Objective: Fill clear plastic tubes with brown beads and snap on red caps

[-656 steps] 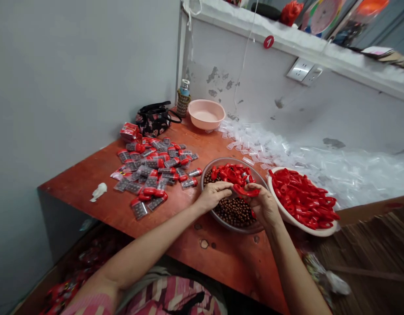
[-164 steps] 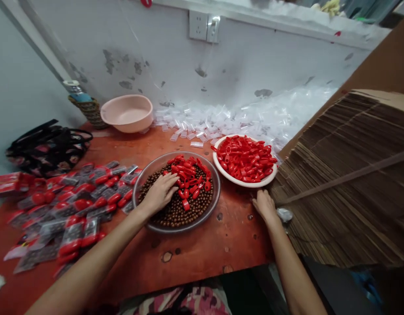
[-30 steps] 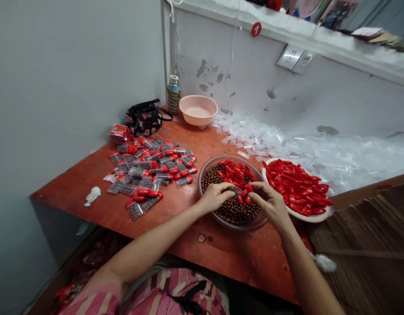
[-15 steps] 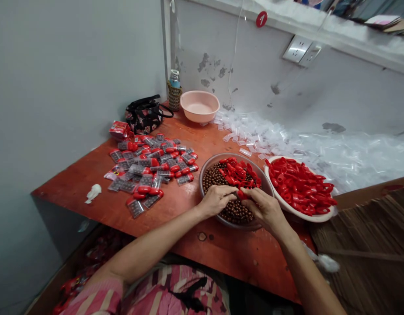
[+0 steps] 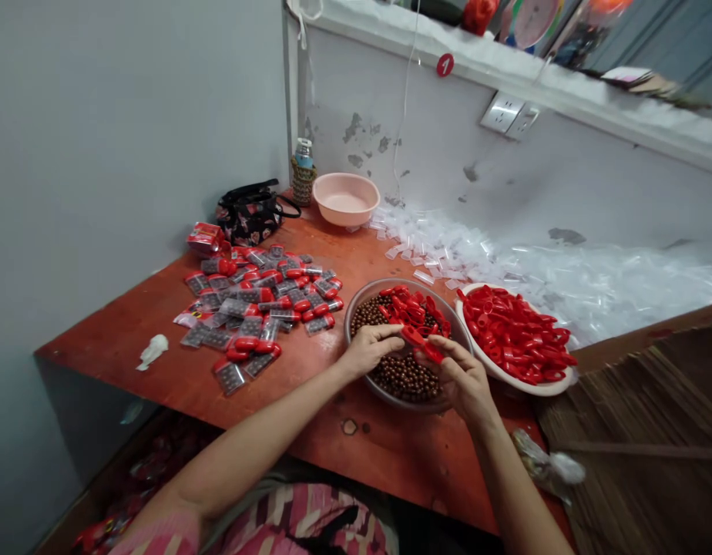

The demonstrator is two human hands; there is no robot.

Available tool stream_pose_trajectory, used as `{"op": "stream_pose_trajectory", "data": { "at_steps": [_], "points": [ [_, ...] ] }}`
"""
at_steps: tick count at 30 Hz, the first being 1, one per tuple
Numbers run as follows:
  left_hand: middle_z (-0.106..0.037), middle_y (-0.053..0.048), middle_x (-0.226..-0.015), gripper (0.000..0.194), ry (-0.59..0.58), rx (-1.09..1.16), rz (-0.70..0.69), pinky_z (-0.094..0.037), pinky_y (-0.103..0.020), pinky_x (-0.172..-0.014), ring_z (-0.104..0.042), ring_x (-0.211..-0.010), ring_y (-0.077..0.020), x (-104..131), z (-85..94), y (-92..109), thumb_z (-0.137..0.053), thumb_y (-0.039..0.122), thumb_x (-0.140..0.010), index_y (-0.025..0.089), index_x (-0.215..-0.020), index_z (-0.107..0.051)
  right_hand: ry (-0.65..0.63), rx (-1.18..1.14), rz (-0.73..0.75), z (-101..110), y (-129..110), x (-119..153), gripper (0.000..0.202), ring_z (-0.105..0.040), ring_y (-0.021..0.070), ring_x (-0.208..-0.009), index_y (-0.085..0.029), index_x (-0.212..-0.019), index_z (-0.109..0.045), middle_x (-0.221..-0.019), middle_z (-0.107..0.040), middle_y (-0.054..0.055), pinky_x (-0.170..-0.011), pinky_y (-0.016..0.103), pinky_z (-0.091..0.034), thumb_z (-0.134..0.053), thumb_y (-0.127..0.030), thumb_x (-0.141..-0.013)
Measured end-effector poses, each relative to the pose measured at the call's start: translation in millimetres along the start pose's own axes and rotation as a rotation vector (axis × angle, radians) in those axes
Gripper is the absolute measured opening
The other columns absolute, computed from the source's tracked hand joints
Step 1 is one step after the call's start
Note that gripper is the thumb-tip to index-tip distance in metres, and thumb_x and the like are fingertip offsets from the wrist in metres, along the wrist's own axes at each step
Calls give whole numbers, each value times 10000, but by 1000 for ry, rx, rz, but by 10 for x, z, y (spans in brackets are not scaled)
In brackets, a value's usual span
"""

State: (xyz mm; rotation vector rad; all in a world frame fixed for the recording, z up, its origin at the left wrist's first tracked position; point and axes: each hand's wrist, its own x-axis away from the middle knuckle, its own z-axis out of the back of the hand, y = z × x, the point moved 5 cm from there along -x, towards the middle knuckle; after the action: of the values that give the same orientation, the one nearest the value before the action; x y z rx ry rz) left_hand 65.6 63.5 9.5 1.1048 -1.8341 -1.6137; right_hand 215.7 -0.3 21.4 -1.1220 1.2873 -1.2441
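Over a grey bowl point(image 5: 351, 327) of brown beads point(image 5: 408, 376) and red plastic pieces, both hands are close together. My left hand point(image 5: 368, 348) pinches the left end of a red piece point(image 5: 412, 336). My right hand point(image 5: 463, 375) has its fingers closed on another red piece point(image 5: 432, 353), which touches or overlaps the first. To the right is a white bowl point(image 5: 541, 389) heaped with red pieces point(image 5: 509, 327). Several clear packs of dark beads with red caps point(image 5: 257, 297) lie in a pile on the left of the table.
The orange-red table point(image 5: 142, 308) also holds a pink basin point(image 5: 346, 199), a flowered black bag point(image 5: 250, 216), a bottle in a woven holder point(image 5: 303, 173) and crumpled white tissue point(image 5: 153, 351). Clear plastic pieces point(image 5: 592, 281) lie along the wall; stacked cardboard point(image 5: 639, 432) is at right.
The camera view has shifted slightly. The hands have drawn a little apart, and two red pieces now show between them where one small red part showed before.
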Motion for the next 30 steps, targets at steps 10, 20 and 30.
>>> {"op": "stream_pose_trajectory", "data": {
  "at_steps": [10,20,30],
  "points": [
    [-685,-58,-944,264,-79,-333,-163,-433,-269,-838,-605,-886,-181,40,-65,79,-553,272,-793,193,-1018,-669,56,-159,-61,65,111,-45,435,-620,237,-862,-224,-860,-601,-934,-643,66,-777,396,-495,-655,-572,-605],
    [-644,-52,-983,237,-69,-440,-266,-402,-287,-908,-544,-983,-170,77,-80,136,-518,245,-823,231,-1003,-671,-115,-474,-310,-363,169,-83,214,-608,185,-825,-187,-914,-617,-916,-649,52,-793,401,-486,-627,-291,-727],
    [-626,-60,-1090,262,53,-405,-284,-400,-342,-956,-532,-1052,-178,37,43,235,-500,241,-837,209,-1059,-633,-248,-255,-260,-423,-20,-280,301,-589,171,-904,-269,-1059,-565,-1086,-595,35,-771,356,-488,-567,-388,-783]
  ]
}}
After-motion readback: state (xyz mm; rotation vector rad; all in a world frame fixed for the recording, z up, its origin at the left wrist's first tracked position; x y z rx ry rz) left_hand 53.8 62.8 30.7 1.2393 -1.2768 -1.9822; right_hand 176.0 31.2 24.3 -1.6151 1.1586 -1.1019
